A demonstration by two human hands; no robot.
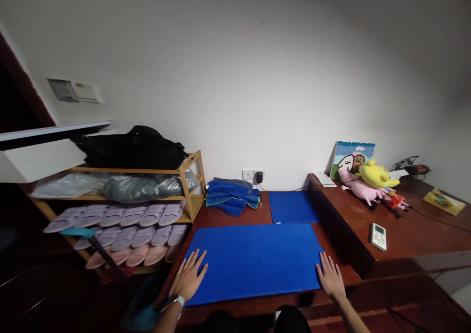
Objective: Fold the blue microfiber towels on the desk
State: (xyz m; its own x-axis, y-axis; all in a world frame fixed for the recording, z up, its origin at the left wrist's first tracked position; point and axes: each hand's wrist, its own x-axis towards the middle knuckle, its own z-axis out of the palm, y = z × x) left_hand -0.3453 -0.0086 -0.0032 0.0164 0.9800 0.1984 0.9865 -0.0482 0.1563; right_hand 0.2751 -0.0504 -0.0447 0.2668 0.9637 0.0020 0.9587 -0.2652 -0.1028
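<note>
A blue towel (253,262) lies spread flat on the low wooden table. My left hand (189,276) rests on its left edge, palm down with the fingers apart, and a watch shows at the wrist. At the opposite side, my right hand (331,276) lies flat at the towel's right edge, fingers stretched out. Neither hand holds anything. Behind the spread towel, a smaller folded blue cloth (294,207) lies near the wall. To its left sits a crumpled heap of blue and grey cloths (231,195).
A wooden rack (191,205) at left carries several slippers (140,215), plastic-wrapped items and a black bag (136,149). On the higher cabinet at right are plush toys (375,176), a picture (351,156) and a white remote (378,237). A plugged-in adapter (259,177) trails a cord.
</note>
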